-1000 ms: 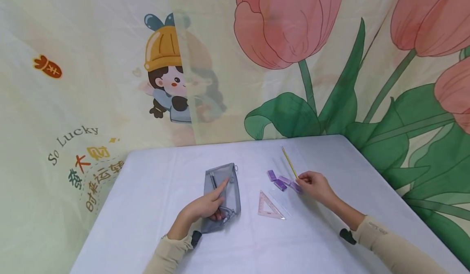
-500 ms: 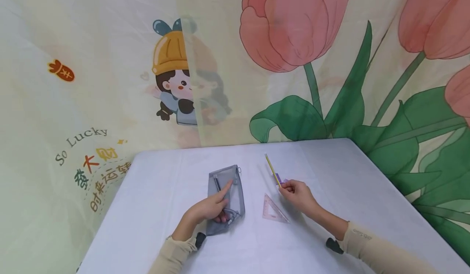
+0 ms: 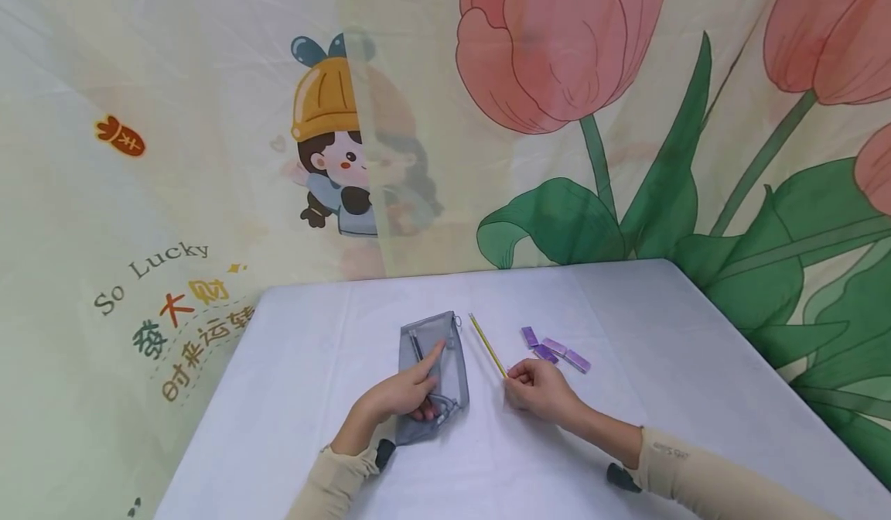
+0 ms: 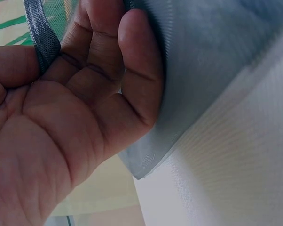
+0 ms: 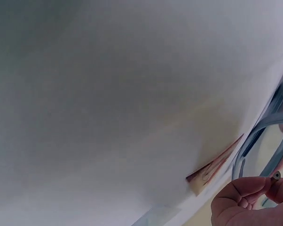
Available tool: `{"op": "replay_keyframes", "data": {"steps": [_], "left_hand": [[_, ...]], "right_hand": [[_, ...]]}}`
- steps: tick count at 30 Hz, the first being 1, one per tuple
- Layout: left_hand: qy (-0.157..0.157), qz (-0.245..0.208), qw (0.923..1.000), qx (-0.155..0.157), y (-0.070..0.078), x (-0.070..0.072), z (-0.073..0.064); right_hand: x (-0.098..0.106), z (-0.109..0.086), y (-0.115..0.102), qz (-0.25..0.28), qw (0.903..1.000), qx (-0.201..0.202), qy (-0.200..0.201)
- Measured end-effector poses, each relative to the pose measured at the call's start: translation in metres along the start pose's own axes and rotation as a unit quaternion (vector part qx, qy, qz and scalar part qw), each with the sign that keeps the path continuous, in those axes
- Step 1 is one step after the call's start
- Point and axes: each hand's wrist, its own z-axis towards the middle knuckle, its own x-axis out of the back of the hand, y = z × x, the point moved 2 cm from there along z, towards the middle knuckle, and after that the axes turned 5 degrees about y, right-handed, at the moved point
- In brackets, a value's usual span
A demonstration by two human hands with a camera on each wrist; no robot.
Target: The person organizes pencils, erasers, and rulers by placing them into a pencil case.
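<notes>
A cloth backdrop, printed with pink tulips and a cartoon figure in a yellow hat, fills the far side. Before it stands a table under a white cover. Two beige sleeves reach in from the near edge.

A grey mesh pencil case lies near the middle of the table, lengthwise away from the person. The left hand is over its near part, the forefinger straight along the mesh and the other fingers bent; in the left wrist view the case's edge is gripped between thumb and fingers. The right hand, just right of the case, is closed in a pinch on the near end of a yellow pencil, which slants up and left toward the far right corner of the case, apart from it.

The right wrist view shows a pink set square flat on the table. A dark pen shows at the case, partly covered by the left hand. Four small purple blocks lie clustered beyond the right hand.
</notes>
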Motion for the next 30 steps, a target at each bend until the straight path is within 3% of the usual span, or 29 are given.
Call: {"op": "replay_keyframes", "data": {"steps": [15,30], "left_hand": [[0.003,0.000,1.0000,-0.009,0.000,0.003,0.000],[0.003,0.007,0.9999,-0.008,0.000,0.002,-0.001]], "right_hand": [[-0.033,-0.005,-0.016,0.000,0.9991,0.023,-0.034],[-0.065,0.015,-0.028,0.028,0.9977,0.032,-0.053]]}}
